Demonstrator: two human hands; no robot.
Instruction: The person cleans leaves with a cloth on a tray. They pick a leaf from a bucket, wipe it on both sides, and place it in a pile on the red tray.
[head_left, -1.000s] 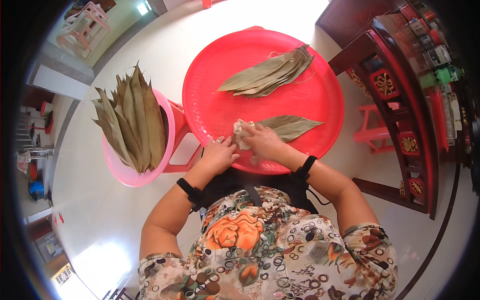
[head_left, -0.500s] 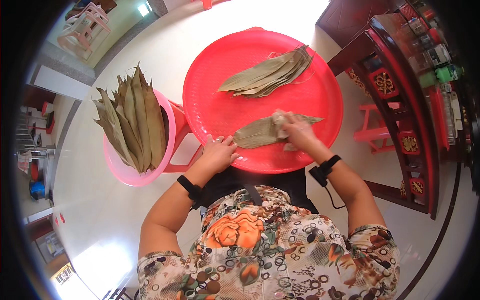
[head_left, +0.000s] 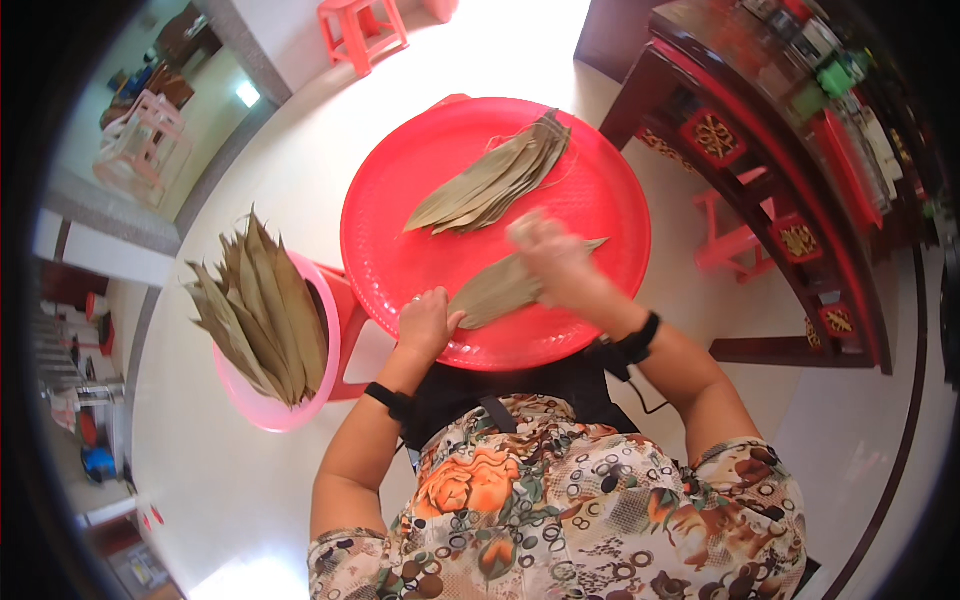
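On a large round red tray (head_left: 385,260) lies a single long dried leaf (head_left: 490,292), its pointed tip to the right. My left hand (head_left: 426,322) is at the tray's near left rim, fingers closed, the thumb at the leaf's blunt end. A wadded pale cloth (head_left: 527,230) sits in my right hand (head_left: 565,268), which is blurred by motion and raised over the leaf's middle, hiding part of it. Farther back on the tray rests a stack of similar leaves (head_left: 490,180) with thin strings at one end.
Left of the tray, a pink basin (head_left: 255,413) holds many upright leaves (head_left: 265,320), beside a red plastic stool (head_left: 345,335). A carved dark wooden cabinet (head_left: 735,180) with a cluttered top stands at the right. Another red stool (head_left: 362,35) is at the far side.
My right hand has lifted the cloth off the leaf and moved it up and leftward. My left hand's fingers, spread flat before, have curled in at the leaf's end. The whole view has shifted.
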